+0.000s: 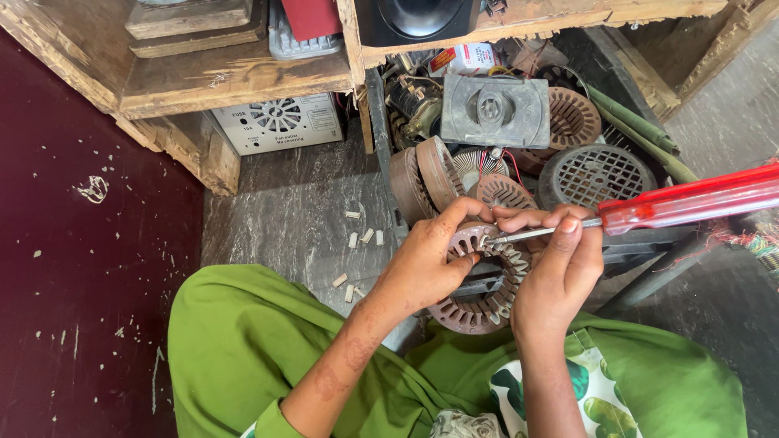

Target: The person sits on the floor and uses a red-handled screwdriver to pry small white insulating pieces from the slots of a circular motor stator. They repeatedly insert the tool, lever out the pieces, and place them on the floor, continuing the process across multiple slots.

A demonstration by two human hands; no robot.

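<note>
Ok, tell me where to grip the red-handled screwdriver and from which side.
Grip the red-handled screwdriver on its translucent red handle, coming from the right: the handle juts free there, while the right hand pinches only the thin metal shaft near the round slotted metal stator ring that the left hand steadies.

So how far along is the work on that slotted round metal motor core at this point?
Looks done: small pale slot pieces lie scattered on the grey floor, and the visible slots look bare of wire. In hand: the left hand steadies the slotted round metal motor core while the right hand works the red-handled screwdriver into a top slot. What is left cannot be judged; the hands hide part of the ring.
</note>
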